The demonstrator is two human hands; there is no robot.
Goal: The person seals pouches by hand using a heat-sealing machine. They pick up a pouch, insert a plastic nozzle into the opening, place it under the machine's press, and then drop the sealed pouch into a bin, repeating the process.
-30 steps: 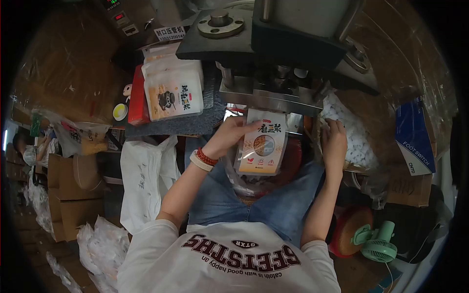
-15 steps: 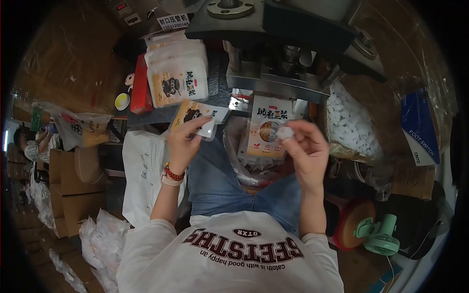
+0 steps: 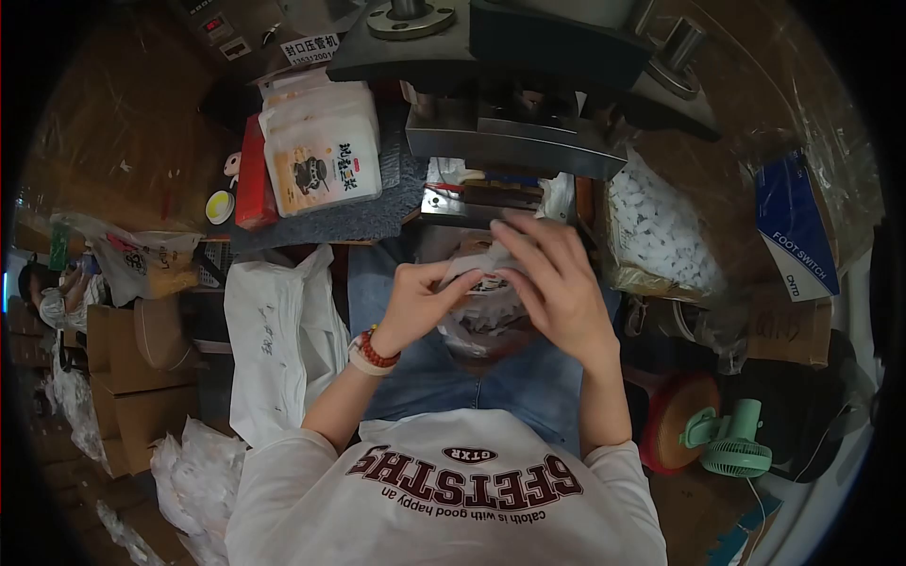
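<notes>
Both my hands meet over my lap at a pale printed pouch [image 3: 479, 268], seen almost edge-on. My left hand [image 3: 415, 307] pinches its left side between thumb and fingers. With its thumb at the right edge and fingers bent over the top, my right hand [image 3: 562, 292] grips the other side. Any small white piece in the right fingers is hidden. Below them, a clear plastic bag [image 3: 486, 335] with pouches inside rests between my legs. A stack of printed pouches [image 3: 326, 174] lies on the grey mat [image 3: 377, 222] up to the left.
A metal press [image 3: 510, 141] stands just ahead of my hands, its lower block [image 3: 472, 209] close to my right fingertips. At right is an open box of small white plastic pieces [image 3: 665, 231]. A red box [image 3: 255, 179] borders the stack. A green fan [image 3: 741, 448] sits lower right.
The pouch in my left hand has moved right and turned edge-on. My right hand, which held a small white piece, has come left to it. The view has shifted slightly.
</notes>
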